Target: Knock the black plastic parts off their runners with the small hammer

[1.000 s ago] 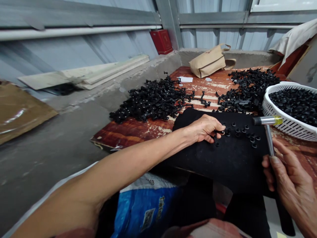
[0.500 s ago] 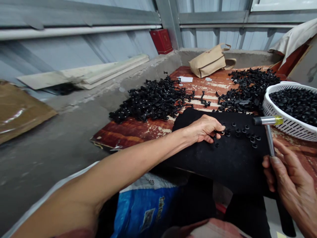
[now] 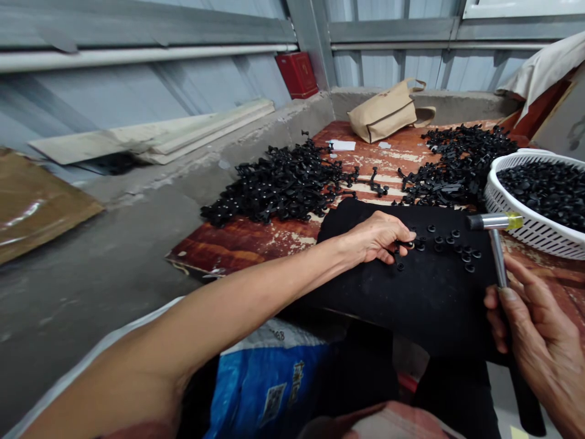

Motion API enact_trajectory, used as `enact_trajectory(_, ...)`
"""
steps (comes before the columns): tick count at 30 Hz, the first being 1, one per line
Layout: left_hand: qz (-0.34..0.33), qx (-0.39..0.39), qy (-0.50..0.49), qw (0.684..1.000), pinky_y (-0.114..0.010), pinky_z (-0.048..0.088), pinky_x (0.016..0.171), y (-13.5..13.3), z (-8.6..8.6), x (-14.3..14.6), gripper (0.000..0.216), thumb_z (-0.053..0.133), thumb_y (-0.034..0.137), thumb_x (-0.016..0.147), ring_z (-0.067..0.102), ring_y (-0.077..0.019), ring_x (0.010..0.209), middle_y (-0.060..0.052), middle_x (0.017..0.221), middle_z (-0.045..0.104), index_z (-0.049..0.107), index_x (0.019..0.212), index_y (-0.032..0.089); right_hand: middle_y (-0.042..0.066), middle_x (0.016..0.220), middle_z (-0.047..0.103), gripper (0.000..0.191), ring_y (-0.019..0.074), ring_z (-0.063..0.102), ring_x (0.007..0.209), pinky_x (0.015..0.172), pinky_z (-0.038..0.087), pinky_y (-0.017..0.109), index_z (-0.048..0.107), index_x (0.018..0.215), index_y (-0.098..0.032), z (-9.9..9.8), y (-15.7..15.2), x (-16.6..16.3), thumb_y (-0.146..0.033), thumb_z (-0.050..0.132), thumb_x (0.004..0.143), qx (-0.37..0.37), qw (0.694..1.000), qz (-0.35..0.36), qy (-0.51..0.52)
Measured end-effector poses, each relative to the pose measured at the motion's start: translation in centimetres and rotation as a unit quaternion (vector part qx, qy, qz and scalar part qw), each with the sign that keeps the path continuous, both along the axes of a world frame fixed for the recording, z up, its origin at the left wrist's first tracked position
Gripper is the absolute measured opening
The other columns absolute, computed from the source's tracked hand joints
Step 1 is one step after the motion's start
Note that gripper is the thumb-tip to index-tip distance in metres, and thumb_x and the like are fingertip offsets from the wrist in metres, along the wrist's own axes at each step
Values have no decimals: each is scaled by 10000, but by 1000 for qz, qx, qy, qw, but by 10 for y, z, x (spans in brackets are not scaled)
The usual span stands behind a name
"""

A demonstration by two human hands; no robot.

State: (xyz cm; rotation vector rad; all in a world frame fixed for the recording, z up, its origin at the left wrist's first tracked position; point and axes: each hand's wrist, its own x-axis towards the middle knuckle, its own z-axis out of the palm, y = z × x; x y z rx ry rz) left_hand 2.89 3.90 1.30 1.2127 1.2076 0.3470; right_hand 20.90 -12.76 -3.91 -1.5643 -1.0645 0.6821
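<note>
My left hand (image 3: pixel 382 236) pinches a small black knobbed part (image 3: pixel 399 266) between thumb and fingers, low over a black cloth pad (image 3: pixel 425 305); the fingers hide much of it. Several small round black pieces (image 3: pixel 439 240) lie on the pad just right of that hand. On the right, my right hand (image 3: pixel 534 323) is wrapped round the handle of a hammer (image 3: pixel 498 222). Its metal head has a dark face and a yellow end, and it is raised above the pad's right edge.
A heap of black knobbed parts (image 3: pixel 278 186) covers the table's left side, another heap (image 3: pixel 466 161) the back right. A white basket (image 3: pixel 539 235) full of black pieces stands at right. Behind are a beige bag (image 3: pixel 384 113) and a red box (image 3: pixel 297 74). A blue sack (image 3: pixel 256 384) lies below.
Both hands, the small part and the hammer stay where they were. Only a very slight shift of the camera shows.
</note>
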Motion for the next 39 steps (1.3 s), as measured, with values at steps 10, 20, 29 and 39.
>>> enact_trajectory(10,-33,99,-6,995,-175,377,351,3,-13,0,86,593,152,763,499,-82,407,22,501,557,556,686,141,17,754,596,460,126,545,530,453,488,226,489,1375,-268,2,2,1,-395,479,932,8,984,54,-172)
enact_trajectory(20,-22,94,23,995,-169,382,343,4,-11,2,67,599,150,722,488,-74,379,25,499,563,563,668,135,75,951,643,630,204,666,740,705,537,335,307,1495,-264,11,14,3,-108,418,894,84,886,136,-436)
enact_trajectory(29,-14,84,3,996,-164,384,348,2,-9,1,86,601,127,737,497,-70,379,23,498,565,565,659,125,52,853,575,613,171,571,598,514,470,281,296,1496,-252,22,13,1,-118,400,907,116,858,112,-488)
enact_trajectory(39,-15,72,-8,997,-179,410,378,3,-14,0,86,601,131,749,485,-70,358,19,480,564,562,671,129,43,854,521,656,166,544,554,481,437,296,175,1519,-230,18,9,4,-77,357,908,75,832,138,-532)
